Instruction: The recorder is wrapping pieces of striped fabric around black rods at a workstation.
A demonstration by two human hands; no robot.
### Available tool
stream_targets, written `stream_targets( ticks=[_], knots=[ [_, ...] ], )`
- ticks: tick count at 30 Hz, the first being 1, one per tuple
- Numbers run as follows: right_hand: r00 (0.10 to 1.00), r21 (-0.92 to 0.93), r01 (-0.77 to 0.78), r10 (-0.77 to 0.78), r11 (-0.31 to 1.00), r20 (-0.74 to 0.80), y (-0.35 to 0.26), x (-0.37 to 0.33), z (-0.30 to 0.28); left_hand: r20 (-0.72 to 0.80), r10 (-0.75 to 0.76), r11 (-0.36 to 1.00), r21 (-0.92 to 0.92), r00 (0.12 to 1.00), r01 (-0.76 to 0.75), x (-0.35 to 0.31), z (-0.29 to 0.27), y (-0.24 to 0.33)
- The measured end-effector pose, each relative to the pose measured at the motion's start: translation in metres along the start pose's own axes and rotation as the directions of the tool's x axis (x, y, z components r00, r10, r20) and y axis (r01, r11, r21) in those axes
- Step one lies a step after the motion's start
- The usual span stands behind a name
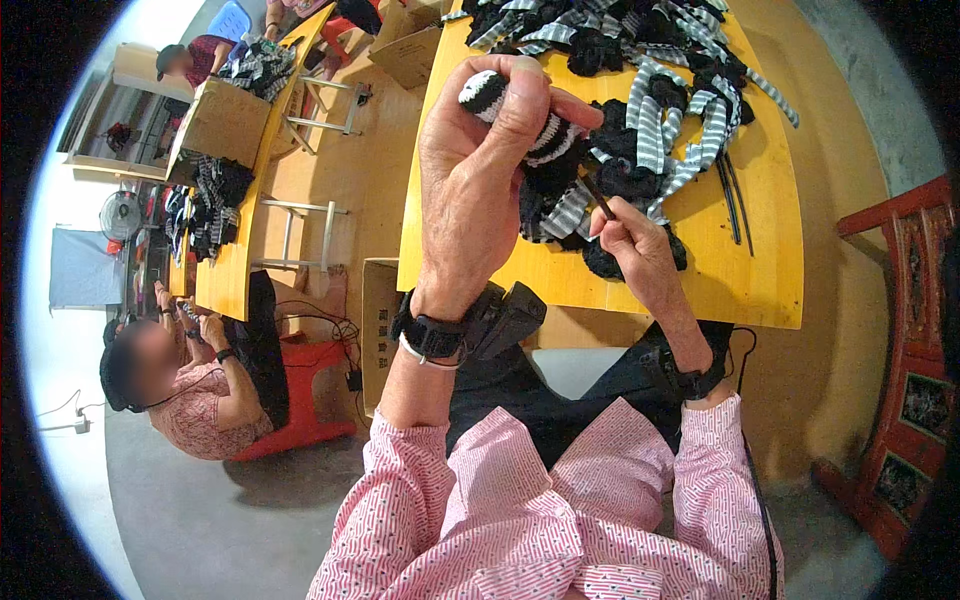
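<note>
One striped black-and-white knitted piece (484, 97) sits wrapped in this person's left grip (470, 170) over the yellow desk (745, 290), while from lower right the right grip (640, 248) pinches a dark slim stick (600, 198), its long axis slanting up-left toward the piece.

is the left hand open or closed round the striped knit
Closed: the left hand has its thumb pressed across the striped knit, which shows on both sides of that thumb.
</note>
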State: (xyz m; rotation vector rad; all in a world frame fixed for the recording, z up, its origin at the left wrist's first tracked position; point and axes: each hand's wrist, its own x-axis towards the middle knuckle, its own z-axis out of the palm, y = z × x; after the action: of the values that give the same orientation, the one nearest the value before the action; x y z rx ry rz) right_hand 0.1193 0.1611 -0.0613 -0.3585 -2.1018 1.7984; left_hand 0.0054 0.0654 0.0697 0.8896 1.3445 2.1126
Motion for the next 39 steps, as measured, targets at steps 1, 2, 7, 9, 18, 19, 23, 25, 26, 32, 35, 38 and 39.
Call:
stream_targets(
  ticks=[1, 2, 7, 9, 18, 19, 23, 25, 26, 32, 35, 38, 39],
  knots=[
    [1.000, 0.001, -0.004, 0.004, 1.000, -0.024, -0.002, 0.000, 0.001, 0.005, -0.004, 1.000, 0.013, 1.000, 0.004, 0.000, 0.000, 0.000],
    [0.999, 0.002, -0.008, 0.008, 1.000, -0.048, -0.002, -0.001, 0.002, 0.007, -0.004, 1.000, 0.012, 1.000, 0.004, -0.001, 0.001, 0.000],
    [1.000, 0.041, 0.015, -0.014, 0.999, -0.019, 0.001, -0.003, -0.002, 0.020, -0.033, 0.999, 0.028, 0.999, 0.033, -0.002, 0.003, -0.007],
    [1.000, 0.056, 0.005, -0.005, 0.998, 0.000, 0.001, -0.003, -0.001, 0.016, 0.008, 0.997, 0.072, 1.000, -0.009, -0.001, 0.002, -0.012],
    [0.998, 0.126, 0.041, -0.035, 0.991, -0.049, 0.005, -0.002, -0.001, 0.053, 0.060, 0.985, 0.158, 0.997, -0.068, -0.009, 0.029, -0.027],
    [0.998, 0.131, 0.048, -0.042, 0.990, -0.049, 0.006, -0.003, -0.002, 0.075, 0.094, 0.978, 0.181, 0.993, -0.106, -0.009, 0.029, -0.033],
    [0.996, 0.144, 0.053, -0.043, 0.988, -0.074, -0.003, -0.004, -0.005, 0.123, 0.168, 0.951, 0.242, 0.978, -0.194, -0.012, 0.029, -0.051],
    [0.997, 0.166, 0.062, -0.054, 0.984, -0.049, -0.002, -0.005, -0.006, 0.152, 0.131, 0.972, 0.175, 0.980, -0.157, -0.012, 0.029, -0.053],
    [0.998, 0.187, 0.070, -0.066, 0.980, -0.023, -0.001, -0.006, -0.007, 0.154, 0.131, 0.972, 0.174, 0.979, -0.157, -0.011, 0.028, -0.054],
    [0.990, 0.256, 0.140, -0.132, 0.956, -0.047, 0.008, -0.007, -0.004, 0.262, 0.123, 0.965, -0.256, 0.957, -0.054, -0.008, 0.021, -0.067],
    [0.989, 0.291, 0.150, -0.148, 0.945, -0.026, 0.011, -0.007, -0.003, 0.261, 0.063, 0.980, -0.199, 0.963, -0.010, -0.008, 0.026, -0.062],
    [0.993, 0.296, 0.120, -0.119, 0.948, -0.021, 0.009, -0.007, -0.004, 0.247, 0.038, 0.984, -0.178, 0.968, 0.007, -0.008, 0.032, -0.063],
    [0.993, 0.295, 0.119, -0.117, 0.948, -0.022, 0.009, -0.008, -0.004, 0.265, 0.043, 0.982, -0.189, 0.963, 0.008, -0.008, 0.031, -0.065]
  ],
)
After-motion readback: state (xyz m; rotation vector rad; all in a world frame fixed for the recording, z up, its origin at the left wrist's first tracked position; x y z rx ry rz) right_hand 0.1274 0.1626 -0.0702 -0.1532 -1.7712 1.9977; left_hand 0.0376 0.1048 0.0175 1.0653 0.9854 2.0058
